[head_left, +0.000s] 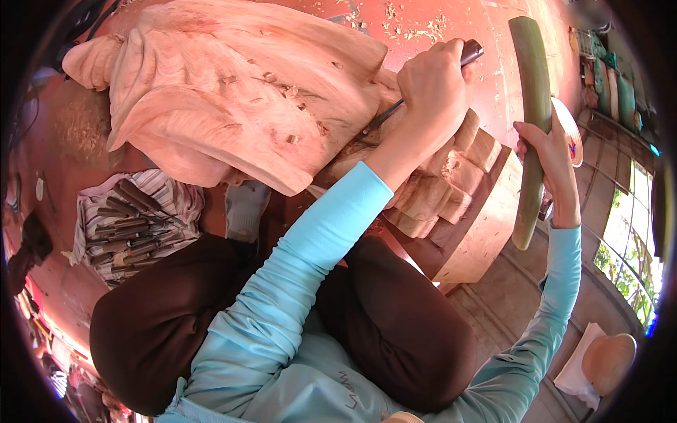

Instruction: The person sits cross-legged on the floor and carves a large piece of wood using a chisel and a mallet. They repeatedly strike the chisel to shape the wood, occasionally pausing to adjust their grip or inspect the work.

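Observation:
My left hand [434,88] is wrapped round the dark handle of a chisel [471,52]. The chisel's thin blade slants down and left to the carved wood block, its tip at a dark groove beside the blocky base. A large pale wood carving [233,92] with flowing, fold-like relief lies in front of me. Its stepped, blocky base [430,197] is to the right, below my left wrist. My right hand [555,155] grips a long greenish-brown wooden club [532,77] around its middle, held upright to the right of the carving and apart from the chisel.
Several dark-handled chisels [137,229] lie on a striped cloth [180,194] at the left. Wood shavings [416,25] are scattered over the reddish floor. My crossed legs [395,324] sit close to the base. A rounded tan object on white cloth [606,363] is at the lower right.

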{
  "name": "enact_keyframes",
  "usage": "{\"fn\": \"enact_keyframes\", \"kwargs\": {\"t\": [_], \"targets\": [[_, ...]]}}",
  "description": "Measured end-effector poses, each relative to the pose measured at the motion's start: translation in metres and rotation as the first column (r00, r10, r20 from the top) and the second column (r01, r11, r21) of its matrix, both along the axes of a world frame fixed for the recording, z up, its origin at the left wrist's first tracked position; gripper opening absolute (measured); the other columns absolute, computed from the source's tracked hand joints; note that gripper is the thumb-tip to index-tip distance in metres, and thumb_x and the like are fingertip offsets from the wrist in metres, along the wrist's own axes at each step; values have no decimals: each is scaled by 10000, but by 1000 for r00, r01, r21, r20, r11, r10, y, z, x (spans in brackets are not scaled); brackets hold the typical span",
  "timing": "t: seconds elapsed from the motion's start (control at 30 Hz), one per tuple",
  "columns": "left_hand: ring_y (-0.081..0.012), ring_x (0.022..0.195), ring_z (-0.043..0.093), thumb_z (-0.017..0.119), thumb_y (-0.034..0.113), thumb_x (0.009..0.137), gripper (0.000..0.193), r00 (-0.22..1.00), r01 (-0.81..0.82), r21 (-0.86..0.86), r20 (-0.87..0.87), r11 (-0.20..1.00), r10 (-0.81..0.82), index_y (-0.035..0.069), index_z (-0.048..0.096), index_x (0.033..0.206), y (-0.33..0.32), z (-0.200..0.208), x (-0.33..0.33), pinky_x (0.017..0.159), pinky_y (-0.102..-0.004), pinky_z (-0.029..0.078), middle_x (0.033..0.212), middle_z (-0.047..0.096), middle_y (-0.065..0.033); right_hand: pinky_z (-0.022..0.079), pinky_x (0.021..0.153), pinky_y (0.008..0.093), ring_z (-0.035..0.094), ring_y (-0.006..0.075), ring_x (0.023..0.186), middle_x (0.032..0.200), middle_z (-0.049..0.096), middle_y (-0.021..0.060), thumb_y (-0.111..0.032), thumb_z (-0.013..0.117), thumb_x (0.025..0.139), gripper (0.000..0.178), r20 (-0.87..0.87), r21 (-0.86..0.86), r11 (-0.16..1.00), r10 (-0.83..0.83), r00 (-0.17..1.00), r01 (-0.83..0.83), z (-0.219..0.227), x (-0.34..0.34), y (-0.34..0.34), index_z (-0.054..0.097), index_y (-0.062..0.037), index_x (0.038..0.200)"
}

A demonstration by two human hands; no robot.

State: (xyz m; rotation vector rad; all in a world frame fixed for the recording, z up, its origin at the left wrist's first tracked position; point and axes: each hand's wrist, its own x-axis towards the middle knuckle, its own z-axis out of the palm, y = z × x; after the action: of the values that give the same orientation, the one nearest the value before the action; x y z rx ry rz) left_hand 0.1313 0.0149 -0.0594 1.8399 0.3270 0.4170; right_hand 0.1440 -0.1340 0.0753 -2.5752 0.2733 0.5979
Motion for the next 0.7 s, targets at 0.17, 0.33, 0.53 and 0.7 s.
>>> {"fn": "enact_keyframes", "kwargs": {"t": [0.17,0.33,0.53,0.7], "targets": [[-218,556,584,696,220,768,208,963,35,137,261,990,-70,118,595,919,-3,26,-34,520,-381,435,657,560,-34,407,498,215,477,51,577,741,522,-17,-67,667,770,665,123,-87,982,178,976,-168,2,-10,-4,401,-96,1379],[-217,552,589,702,232,765,209,953,100,25,283,995,-103,100,596,887,-8,32,-27,496,-378,423,673,582,-48,403,491,212,476,55,543,712,549,-8,-77,677,800,488,132,42,999,28,991,-34,12,-13,-6,471,-32,1239],[-273,634,635,690,165,769,211,981,19,17,191,1000,-22,58,621,938,0,7,-9,550,-372,482,764,641,-94,403,487,214,475,58,533,687,537,-6,-94,690,797,500,123,34,998,48,991,-52,4,-15,-11,466,-34,1241],[-272,630,635,690,169,769,206,982,9,15,189,1000,-12,69,623,937,-1,2,-8,543,-372,479,768,645,-93,411,490,220,475,57,540,699,533,-3,-88,687,794,497,99,86,996,-4,995,-5,4,-12,-5,470,-31,1237]]}}
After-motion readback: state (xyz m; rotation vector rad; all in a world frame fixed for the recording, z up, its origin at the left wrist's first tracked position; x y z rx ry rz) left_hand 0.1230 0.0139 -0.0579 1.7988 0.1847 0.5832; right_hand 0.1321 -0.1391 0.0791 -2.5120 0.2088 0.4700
